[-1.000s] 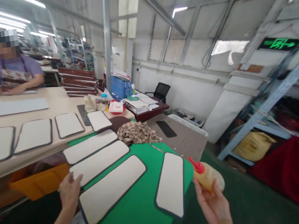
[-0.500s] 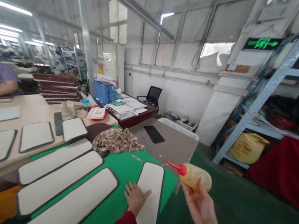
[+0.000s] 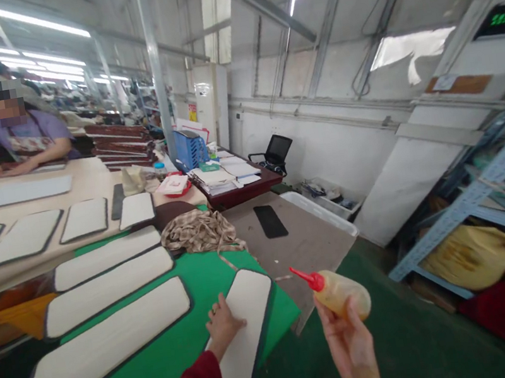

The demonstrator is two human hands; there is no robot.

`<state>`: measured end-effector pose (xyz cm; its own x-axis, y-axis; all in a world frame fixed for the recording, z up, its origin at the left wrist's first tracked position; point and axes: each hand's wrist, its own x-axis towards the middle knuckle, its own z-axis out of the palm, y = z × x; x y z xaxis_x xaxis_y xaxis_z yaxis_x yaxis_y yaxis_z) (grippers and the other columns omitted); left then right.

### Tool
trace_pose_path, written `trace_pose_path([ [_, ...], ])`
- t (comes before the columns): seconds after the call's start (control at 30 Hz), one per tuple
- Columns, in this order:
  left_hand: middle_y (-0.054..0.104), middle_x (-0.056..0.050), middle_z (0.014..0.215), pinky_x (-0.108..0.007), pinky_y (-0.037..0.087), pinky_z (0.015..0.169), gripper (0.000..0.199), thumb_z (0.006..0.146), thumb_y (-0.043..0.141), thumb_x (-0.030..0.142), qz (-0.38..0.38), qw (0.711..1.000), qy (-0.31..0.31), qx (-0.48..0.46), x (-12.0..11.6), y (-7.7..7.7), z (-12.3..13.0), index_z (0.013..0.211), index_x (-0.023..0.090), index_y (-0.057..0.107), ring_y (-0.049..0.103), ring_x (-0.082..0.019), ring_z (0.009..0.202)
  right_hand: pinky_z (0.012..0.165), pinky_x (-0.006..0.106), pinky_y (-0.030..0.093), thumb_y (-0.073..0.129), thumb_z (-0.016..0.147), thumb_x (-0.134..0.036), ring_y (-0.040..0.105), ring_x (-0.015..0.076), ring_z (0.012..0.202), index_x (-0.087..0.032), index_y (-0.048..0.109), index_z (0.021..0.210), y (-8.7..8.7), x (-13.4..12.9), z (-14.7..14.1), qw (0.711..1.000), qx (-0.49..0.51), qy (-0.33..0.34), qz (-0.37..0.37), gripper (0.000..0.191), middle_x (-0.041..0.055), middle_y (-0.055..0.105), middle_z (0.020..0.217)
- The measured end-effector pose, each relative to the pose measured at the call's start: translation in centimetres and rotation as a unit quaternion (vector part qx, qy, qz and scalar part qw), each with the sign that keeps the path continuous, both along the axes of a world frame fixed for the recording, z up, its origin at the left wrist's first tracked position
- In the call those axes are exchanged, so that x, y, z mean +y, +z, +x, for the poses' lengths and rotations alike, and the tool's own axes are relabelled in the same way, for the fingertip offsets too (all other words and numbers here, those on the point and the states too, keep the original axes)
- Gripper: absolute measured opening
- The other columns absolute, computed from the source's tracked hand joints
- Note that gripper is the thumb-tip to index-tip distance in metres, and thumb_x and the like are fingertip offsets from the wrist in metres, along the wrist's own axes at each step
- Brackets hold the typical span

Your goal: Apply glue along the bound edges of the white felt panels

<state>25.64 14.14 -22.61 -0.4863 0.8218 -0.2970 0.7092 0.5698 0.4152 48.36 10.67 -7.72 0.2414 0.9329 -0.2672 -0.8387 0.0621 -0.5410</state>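
Note:
My right hand (image 3: 347, 334) is wrapped round a squeeze bottle (image 3: 346, 294) of yellowish liquid. Its red nozzle points up and to the left, clear of the table. My left hand (image 3: 224, 326) rests, fingers spread, on the left edge of a long cream panel (image 3: 251, 336) with a dark border and rounded corners. That panel lies on the green tabletop (image 3: 163, 350). To the left, a larger cream panel (image 3: 110, 349) of the same kind lies on the green surface, with two narrower ones, such as this panel (image 3: 110, 289), behind it.
A crumpled checked cloth (image 3: 199, 230) lies at the green table's far edge. Beyond it, a black flat piece (image 3: 270, 221) sits on a grey board (image 3: 242, 216). Smaller panels (image 3: 85, 219) line the beige table, where a co-worker (image 3: 23, 136) works. A blue metal shelf (image 3: 473, 192) stands at right.
The view has swung left, bringing more of the co-worker into sight. My right hand still holds the bottle, and my left hand stays on the panel with its fingers slightly more bent.

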Motion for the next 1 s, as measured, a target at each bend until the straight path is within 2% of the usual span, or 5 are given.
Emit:
trace_pose_path([
  [0.2,0.045,-0.022,0.124,-0.046,0.036,0.086,0.067,0.074,0.044,0.064,-0.009,0.998,0.035,-0.046,1.3,0.2,0.1,0.112,0.010,0.051,0.040,-0.037,0.118,0.083,0.040,0.054,0.072,0.069,-0.032,0.065,0.0209,0.091,-0.017,0.059,0.107,-0.9,1.2,1.8,0.999,-0.032,0.011,0.010,0.043,0.0067,0.068,0.098],
  [0.37,0.037,-0.018,0.137,-0.044,0.032,0.093,0.071,0.064,0.065,0.039,-0.016,0.999,-0.022,0.022,0.0,0.1,2.0,0.127,0.014,0.042,0.033,-0.034,0.125,0.091,0.045,0.048,0.070,0.071,-0.035,0.063,0.0224,0.097,-0.017,0.060,0.104,-2.2,1.5,2.3,0.999,-0.035,0.019,-0.004,0.039,0.0077,0.068,0.099],
  [0.6,0.028,-0.012,0.147,-0.045,0.022,0.103,0.080,0.057,0.058,0.006,-0.055,0.990,-0.127,-0.022,-3.7,-0.2,1.1,0.133,0.023,0.040,0.022,-0.029,0.135,0.092,0.042,0.048,0.070,0.071,-0.035,0.063,0.0217,0.097,-0.016,0.058,0.106,-3.3,1.0,3.1,0.999,-0.012,0.027,-0.024,0.042,0.0076,0.067,0.099],
  [0.8,0.038,-0.018,0.139,-0.050,0.030,0.094,0.055,0.077,0.052,0.035,-0.022,0.998,-0.065,-0.002,-3.4,0.0,2.2,0.127,0.016,0.044,0.031,-0.033,0.128,0.085,0.036,0.052,0.075,0.066,-0.029,0.065,0.0200,0.089,-0.015,0.057,0.106,-3.1,0.5,3.4,0.998,0.026,0.024,-0.047,0.047,0.0068,0.068,0.095],
  [1.0,0.049,-0.019,0.123,-0.047,0.034,0.089,0.060,0.061,0.069,0.036,-0.038,0.996,-0.070,0.047,-2.2,0.8,2.4,0.114,0.015,0.052,0.040,-0.035,0.118,0.084,0.038,0.053,0.072,0.069,-0.035,0.066,0.0208,0.090,-0.015,0.058,0.106,-3.3,0.0,4.3,0.999,-0.025,0.021,-0.024,0.044,0.0066,0.069,0.094],
])
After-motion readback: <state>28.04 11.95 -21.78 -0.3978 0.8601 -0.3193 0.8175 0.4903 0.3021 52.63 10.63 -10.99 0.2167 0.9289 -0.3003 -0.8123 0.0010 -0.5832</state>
